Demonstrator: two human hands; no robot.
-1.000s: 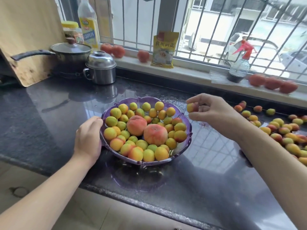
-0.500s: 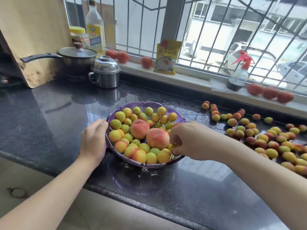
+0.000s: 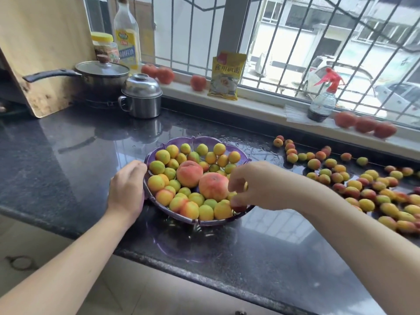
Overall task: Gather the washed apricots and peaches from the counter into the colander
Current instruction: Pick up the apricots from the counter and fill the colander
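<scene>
The purple colander (image 3: 159, 147) sits on the dark counter, heaped with small yellow-green apricots (image 3: 162, 156) and two large peaches (image 3: 189, 173) (image 3: 213, 186). My left hand (image 3: 126, 189) holds the colander's left rim with curled fingers. My right hand (image 3: 256, 185) hovers over the colander's right side. Its fingertips point down and curl round a reddish apricot (image 3: 239, 208) at the rim. Many loose apricots (image 3: 363, 192) lie spread over the wet counter to the right.
A lidded pan (image 3: 102, 75) and a steel pot (image 3: 141, 96) stand at the back left beside a wooden board (image 3: 43, 48). On the sill are an oil bottle (image 3: 126, 35), a yellow packet (image 3: 227, 75), a spray bottle (image 3: 322, 98) and tomatoes (image 3: 366, 125).
My right hand carried an apricot from above the counter down into the colander's right side and stays there. The left hand kept hold of the rim. The view shifted right.
</scene>
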